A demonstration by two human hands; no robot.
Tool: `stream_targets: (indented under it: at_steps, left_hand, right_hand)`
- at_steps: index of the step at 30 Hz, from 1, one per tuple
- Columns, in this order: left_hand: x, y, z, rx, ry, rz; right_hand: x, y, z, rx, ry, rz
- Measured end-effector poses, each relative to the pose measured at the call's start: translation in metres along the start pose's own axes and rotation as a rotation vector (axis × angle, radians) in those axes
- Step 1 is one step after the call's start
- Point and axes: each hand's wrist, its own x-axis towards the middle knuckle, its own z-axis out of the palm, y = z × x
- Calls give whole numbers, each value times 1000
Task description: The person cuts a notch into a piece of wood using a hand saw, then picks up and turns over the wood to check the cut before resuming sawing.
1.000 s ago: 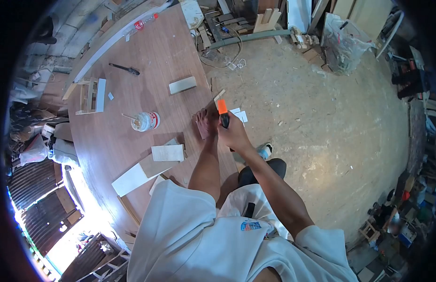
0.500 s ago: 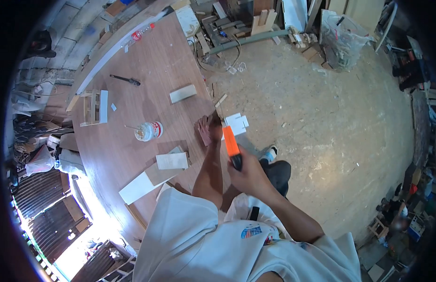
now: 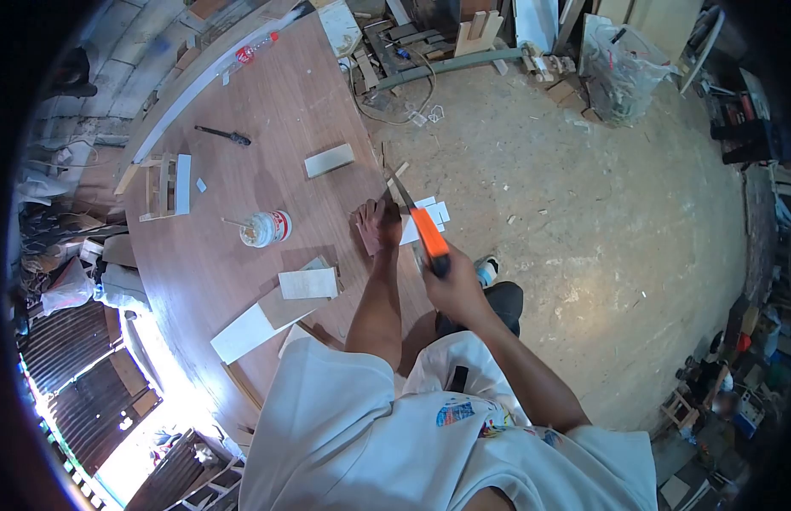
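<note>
My right hand (image 3: 457, 285) is closed around the orange and black handle of a handsaw (image 3: 429, 232). Its narrow blade points away from me, close beside the table edge and my left hand. Fingers spread, my left hand (image 3: 378, 226) presses down at the edge of the brown wooden table (image 3: 327, 111); whatever lies beneath the palm is mostly hidden. A thin wooden strip (image 3: 397, 176) shows just past the fingers, near the blade. White flat pieces (image 3: 425, 220) are visible beyond the edge, lower down.
On the table are a white block (image 3: 329, 160), stacked boards (image 3: 308, 283), an open jar (image 3: 266, 228) with a stick in it, a dark tool (image 3: 223, 134), a small wooden frame (image 3: 167, 186) and a plastic bottle (image 3: 257, 46). Scrap wood and a bag (image 3: 624, 72) stand on the floor.
The saw has shifted slightly, and its blade now shows more clearly. My right hand has moved a little to the right with it. The left hand stays at the edge.
</note>
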Motion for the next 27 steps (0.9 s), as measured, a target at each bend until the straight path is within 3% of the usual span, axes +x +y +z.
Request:
stream_targets:
  at_steps: [2, 5, 6, 8, 11, 12, 14, 17, 18, 20, 24, 26, 27]
  left_hand:
    - [5, 3, -4, -1, 55, 15]
    - [0, -2, -6, -43, 52, 33]
    - [4, -3, -1, -48, 71, 41]
    - [3, 4, -7, -19, 53, 17]
    - [4, 5, -1, 5, 27, -4]
    - [5, 5, -2, 4, 31, -3]
    - [7, 6, -9, -13, 25, 69]
    - [8, 6, -11, 0, 37, 77]
    - [7, 5, -10, -4, 37, 72]
    - [6, 3, -8, -5, 21, 53]
    - [7, 3, -7, -32, 38, 74]
    - [7, 5, -9, -36, 56, 74]
    - [10, 7, -11, -50, 90, 74]
  right_hand:
    - [46, 16, 23, 79, -4, -136]
    - [44, 13, 30, -45, -14, -32]
    - [24, 11, 26, -7, 44, -119]
    - [-26, -33, -9, 75, -21, 15]
    - [-22, -14, -15, 70, -62, 120]
    - [-5, -7, -6, -37, 14, -35]
    - [45, 12, 22, 9, 14, -103]
    - [55, 22, 37, 86, 16, -50]
    - [30, -6, 22, 74, -13, 47]
    - [-23, -56, -8, 55, -57, -11]
    - [-4, 9, 5, 38, -20, 48]
    - [40, 35, 33, 49, 50, -179]
    - [46, 31, 34, 49, 43, -189]
